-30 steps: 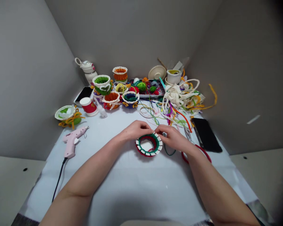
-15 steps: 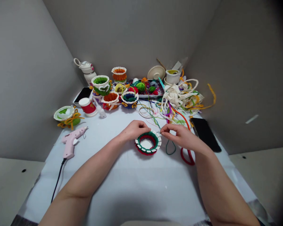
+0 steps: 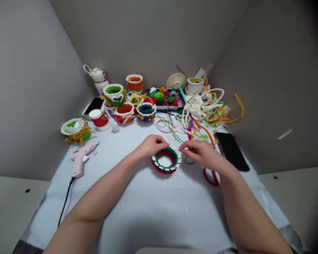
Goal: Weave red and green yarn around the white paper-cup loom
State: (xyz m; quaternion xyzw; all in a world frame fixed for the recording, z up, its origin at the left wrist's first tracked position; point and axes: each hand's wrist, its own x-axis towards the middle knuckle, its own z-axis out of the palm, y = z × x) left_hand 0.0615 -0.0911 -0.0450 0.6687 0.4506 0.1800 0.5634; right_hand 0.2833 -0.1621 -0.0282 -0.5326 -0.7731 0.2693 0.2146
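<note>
A small paper cup (image 3: 166,168) stands on the table in front of me, its white rim cut into strips with green and red yarn woven between them. At its far left rim, my left hand (image 3: 154,145) is closed in a pinch on the cup's edge. Just right of the rim, my right hand (image 3: 197,152) has thumb and forefinger pressed together on green yarn (image 3: 190,161), which hangs in a small loop below the fingers. The exact pinch point is too small to see clearly.
At left lie a pink glue gun (image 3: 81,158) and a red-and-white paper cup (image 3: 99,120). Several yarn-woven baskets (image 3: 124,112) and a tray of yarn balls (image 3: 164,108) stand at the back. A tangle of trims (image 3: 201,107), a black phone (image 3: 232,151) and red-handled scissors (image 3: 211,178) lie right.
The green yarn loop below my right hand has become smaller. My right hand has shifted slightly and turned flatter near the rim, while my left hand keeps its place on the cup.
</note>
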